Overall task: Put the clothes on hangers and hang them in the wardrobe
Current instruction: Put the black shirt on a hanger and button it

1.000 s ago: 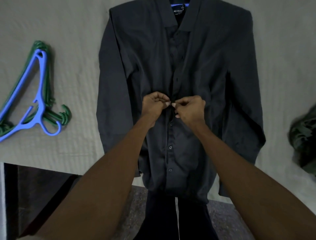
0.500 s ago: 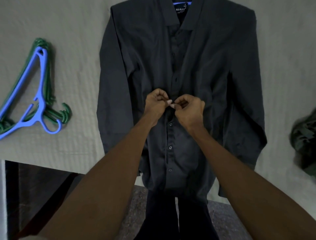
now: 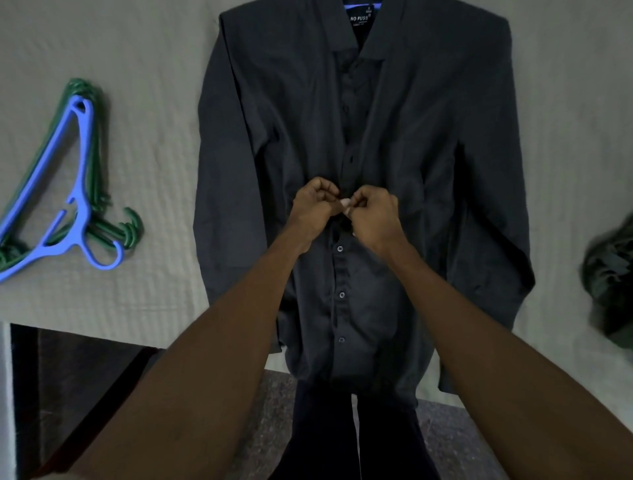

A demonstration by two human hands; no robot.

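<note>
A dark long-sleeved shirt (image 3: 411, 144) lies flat on the pale bed sheet (image 3: 144, 48), collar at the top, its hem hanging over the near edge. A blue hanger (image 3: 359, 4) shows inside the collar. My left hand (image 3: 313, 212) and my right hand (image 3: 375, 217) meet at the middle of the button placket, each pinching the shirt's front edge at a button. Below my hands three buttons are fastened. Above them the placket lies together, whether fastened is unclear.
A loose blue hanger (image 3: 73, 192) lies on a stack of green hangers (image 3: 92, 144) at the left of the bed. A crumpled green patterned garment (image 3: 609, 281) sits at the right edge. Dark floor (image 3: 455, 438) and dark furniture show below the bed edge.
Both hands stay pinched together on the placket with only small finger movement. The view has shifted slightly; the shirt and hangers lie as before.
</note>
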